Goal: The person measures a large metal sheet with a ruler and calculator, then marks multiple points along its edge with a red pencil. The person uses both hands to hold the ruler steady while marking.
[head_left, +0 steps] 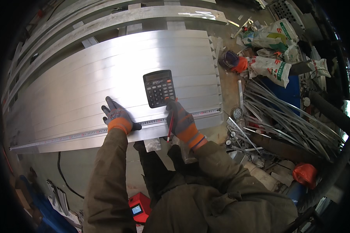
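A sheet of long silvery metal profiles [85, 81] lies side by side in front of me. Along their near edge stretches a tape measure [74, 136], running left to right. My left hand [118, 117], in a grey and orange glove, rests on the metal over the tape with its fingers spread. A black calculator [154, 90] lies on the profiles, right of that hand. My right hand [181, 122], gloved likewise, grips a red pencil [170, 126] that slants down past the near edge. Its fingertips are at the calculator's lower right corner.
Long metal beams [136, 14] lie beyond the profiles. At right are a heap of thin metal strips [284, 116], printed sacks [268, 68] and a red plastic bag [304, 174]. A red device with a small screen [139, 207] is near my legs. A black cable [62, 173] hangs at left.
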The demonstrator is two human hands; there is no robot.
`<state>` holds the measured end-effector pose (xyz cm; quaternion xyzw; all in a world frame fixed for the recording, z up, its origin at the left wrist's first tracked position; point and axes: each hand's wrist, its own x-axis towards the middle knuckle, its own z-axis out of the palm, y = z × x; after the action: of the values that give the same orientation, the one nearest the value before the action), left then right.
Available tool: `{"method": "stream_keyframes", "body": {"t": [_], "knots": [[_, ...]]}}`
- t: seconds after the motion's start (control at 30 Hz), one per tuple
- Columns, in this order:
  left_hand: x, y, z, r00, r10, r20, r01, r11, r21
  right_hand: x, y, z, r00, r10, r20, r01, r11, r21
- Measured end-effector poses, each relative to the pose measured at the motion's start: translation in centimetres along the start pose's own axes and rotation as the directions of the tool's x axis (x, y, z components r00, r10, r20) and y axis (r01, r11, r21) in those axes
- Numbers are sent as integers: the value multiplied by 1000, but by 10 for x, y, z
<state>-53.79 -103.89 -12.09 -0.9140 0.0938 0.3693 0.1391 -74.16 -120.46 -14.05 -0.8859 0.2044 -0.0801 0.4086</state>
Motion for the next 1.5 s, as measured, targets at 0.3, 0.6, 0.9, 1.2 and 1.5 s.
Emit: {"method": "stream_keyframes", "body": {"t": [0.3, 0.6, 0.9, 1.2, 1.5], "knots": [[-4, 1, -5, 1000, -3, 4, 3, 1000, -24, -1, -17, 17, 996, -32, 77, 26, 997, 76], [-4, 1, -4, 1000, -3, -1, 3, 1000, -3, 1, -20, 32, 996, -51, 79, 45, 996, 72], [-5, 0, -4, 1000, 8, -11, -8, 1000, -4, 3, -4, 17, 999, 9, 36, -8, 999, -33], [-3, 0, -2, 1000, 1, -15, -1, 1000, -1, 35, 13, 45, 987, -137, -82, 128, 986, -109], [-4, 2, -3, 1000, 5, -10, -4, 1000, 8, -3, 15, 10, 985, 0, -174, 8, 999, 46]]}}
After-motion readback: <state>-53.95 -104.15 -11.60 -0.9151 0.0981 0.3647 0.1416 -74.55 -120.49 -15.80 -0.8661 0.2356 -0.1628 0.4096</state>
